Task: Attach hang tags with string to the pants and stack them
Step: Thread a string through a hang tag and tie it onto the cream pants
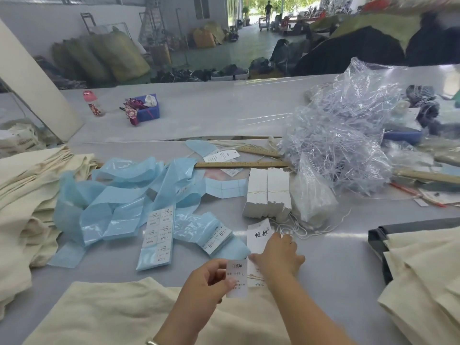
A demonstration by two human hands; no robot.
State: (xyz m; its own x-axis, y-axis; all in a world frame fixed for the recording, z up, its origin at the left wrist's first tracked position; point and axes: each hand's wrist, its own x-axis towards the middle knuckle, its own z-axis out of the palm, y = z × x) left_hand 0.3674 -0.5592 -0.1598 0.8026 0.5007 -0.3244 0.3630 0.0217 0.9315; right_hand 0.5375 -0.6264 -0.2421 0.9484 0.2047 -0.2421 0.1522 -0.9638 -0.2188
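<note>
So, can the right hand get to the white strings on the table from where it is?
Probably yes. The right hand rests on the big hang tag, and the white strings lie loose just beyond it, with nothing between them.

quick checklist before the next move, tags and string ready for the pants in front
1. Size label pinched in left hand: ok.
2. Right hand on the hang tag with black characters: ok, fingers rest on it.
3. String within reach: ok, loose strings lie just beyond the right hand.
4. String threaded through the tag: cannot tell.
5. Pants laid in front: ok, cream fabric spread flat.
6. Stack of pants at right has room on top: ok.
</note>
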